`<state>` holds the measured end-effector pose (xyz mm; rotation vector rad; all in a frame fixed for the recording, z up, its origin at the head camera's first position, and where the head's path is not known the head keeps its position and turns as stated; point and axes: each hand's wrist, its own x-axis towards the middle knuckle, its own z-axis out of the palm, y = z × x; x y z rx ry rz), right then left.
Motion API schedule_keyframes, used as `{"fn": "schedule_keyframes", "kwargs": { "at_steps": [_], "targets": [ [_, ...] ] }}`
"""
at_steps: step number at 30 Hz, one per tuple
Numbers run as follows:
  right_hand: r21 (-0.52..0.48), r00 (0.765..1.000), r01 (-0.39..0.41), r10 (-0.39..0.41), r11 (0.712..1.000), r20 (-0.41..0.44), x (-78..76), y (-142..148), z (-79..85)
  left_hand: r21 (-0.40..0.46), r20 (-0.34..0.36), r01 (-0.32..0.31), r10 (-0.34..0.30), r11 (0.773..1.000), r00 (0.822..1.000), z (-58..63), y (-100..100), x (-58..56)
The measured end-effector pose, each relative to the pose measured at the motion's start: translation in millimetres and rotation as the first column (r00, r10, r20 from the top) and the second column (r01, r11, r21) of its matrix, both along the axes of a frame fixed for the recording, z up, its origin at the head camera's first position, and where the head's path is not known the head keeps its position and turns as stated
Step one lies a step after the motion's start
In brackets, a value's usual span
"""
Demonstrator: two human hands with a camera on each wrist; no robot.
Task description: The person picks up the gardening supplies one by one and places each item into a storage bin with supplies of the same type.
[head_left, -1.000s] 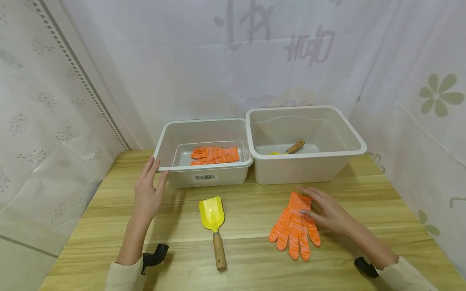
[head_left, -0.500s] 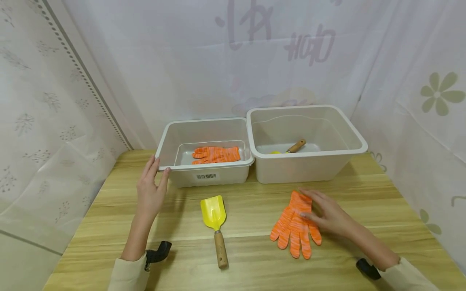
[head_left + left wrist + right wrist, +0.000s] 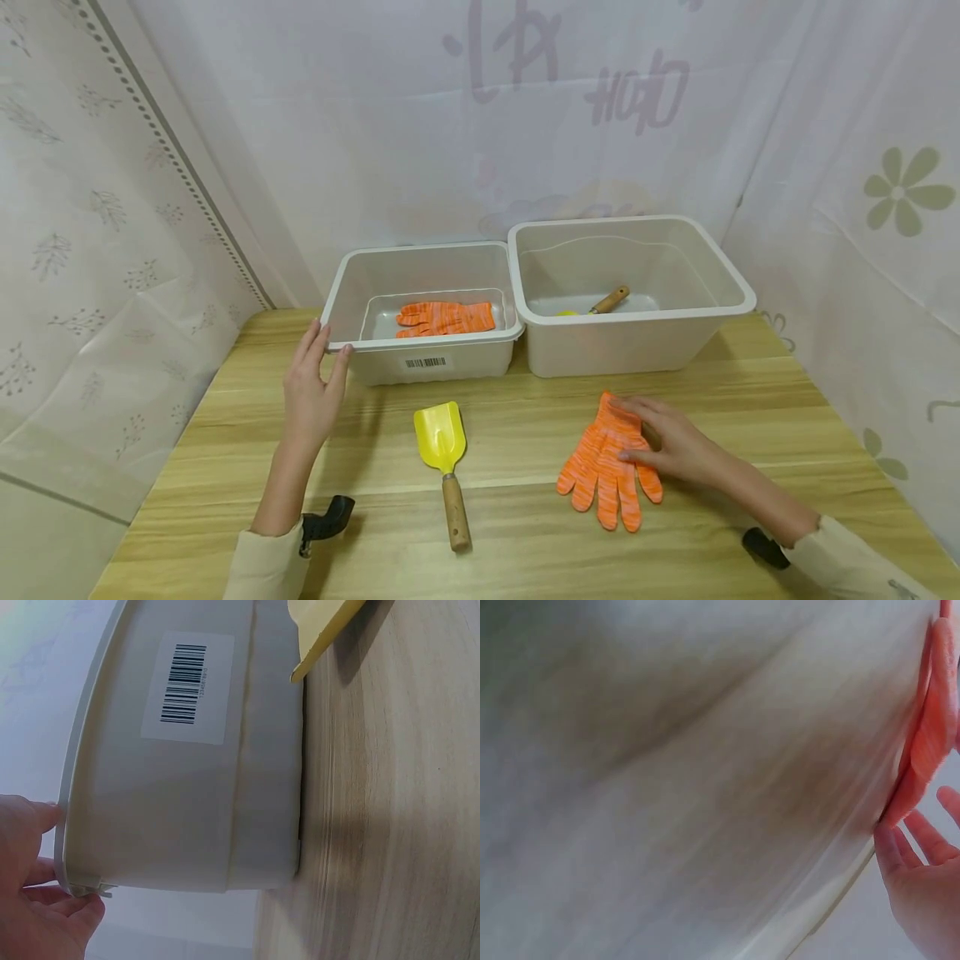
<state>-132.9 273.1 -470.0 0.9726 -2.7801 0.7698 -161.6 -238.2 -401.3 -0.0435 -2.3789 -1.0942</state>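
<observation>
My left hand (image 3: 311, 392) grips the front left corner of the left white plastic bin (image 3: 427, 364), thumb at the front rim and fingers along the side, as the left wrist view shows. In that bin lies an orange knit glove (image 3: 446, 318). Another orange glove (image 3: 609, 471) lies flat on the table, finger ends toward me. My right hand (image 3: 675, 442) is over its cuff and right side, thumb and fingertips at the fabric but spread apart. A yellow garden trowel (image 3: 441, 437) with a wooden handle lies on the table between the hands.
A taller white bin (image 3: 607, 348) stands to the right, against the left one. It holds a wooden-handled trowel (image 3: 611, 300), its yellow blade mostly hidden by the front wall. A printed white curtain (image 3: 337, 125) rises behind the wooden table (image 3: 517, 533).
My right fingertips have come slightly further over the glove's cuff, bunching it a little. The left hand stays at the bin's corner. The view has shifted slightly.
</observation>
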Motion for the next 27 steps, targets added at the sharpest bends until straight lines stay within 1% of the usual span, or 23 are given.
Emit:
{"fn": "schedule_keyframes", "kwargs": {
  "at_steps": [5,7,9,12,14,20,27],
  "targets": [
    [0.011,0.999,-0.014,0.014,1.0,-0.03,-2.8,-0.4,-3.7,-0.004,0.009,0.002,-0.002,1.0,1.0,-1.1,-0.7,0.4],
    [0.015,1.0,-0.006,0.006,1.0,-0.013,-4.3,-0.7,-3.9,-0.006,0.008,0.002,-0.002,1.0,1.0,-1.5,-1.0,0.6],
    [0.017,1.0,0.006,-0.006,1.0,0.024,-5.4,-1.1,-2.7,-0.008,0.008,0.001,-0.001,1.0,1.0,-1.9,-1.3,0.8],
    [0.006,0.997,0.016,-0.016,1.0,0.072,-7.1,-1.4,-0.8,-0.008,0.011,-0.001,0.001,1.0,1.0,-2.6,-1.7,1.0],
    [-0.004,0.996,0.017,-0.017,1.0,0.089,-8.3,-1.8,0.1,-0.007,0.014,-0.002,0.002,1.0,1.0,-2.9,-1.7,0.9],
    [-0.043,0.995,0.026,-0.022,0.999,0.102,-11.1,-1.7,-2.4,-0.005,-0.002,0.008,-0.008,1.0,1.0,-2.0,-0.8,-0.8],
    [-0.1,0.997,0.006,0.002,0.995,0.081,-12.5,-4.0,-4.2,-0.003,-0.009,0.003,-0.003,1.0,1.0,-0.3,-0.4,-0.3]
  ]
}}
